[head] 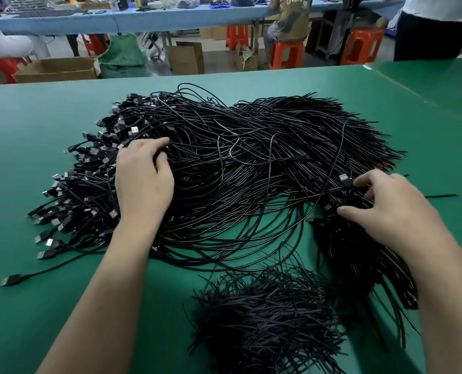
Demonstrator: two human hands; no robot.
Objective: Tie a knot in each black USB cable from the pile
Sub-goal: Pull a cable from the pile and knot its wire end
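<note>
A big pile of black USB cables covers the middle of the green table, its plugs fanned out along the left edge. My left hand lies on the pile's left part, fingers curled into the strands near the plugs. My right hand is at the pile's right side, pinching a black cable just below its USB plug. That cable arcs up and over the pile. Under my right hand a separate bundle of cables runs toward the near right.
A heap of short black ties lies near the front edge, between my arms. One loose cable strays at the left. Beyond the table are cardboard boxes, orange stools, a blue workbench and seated people.
</note>
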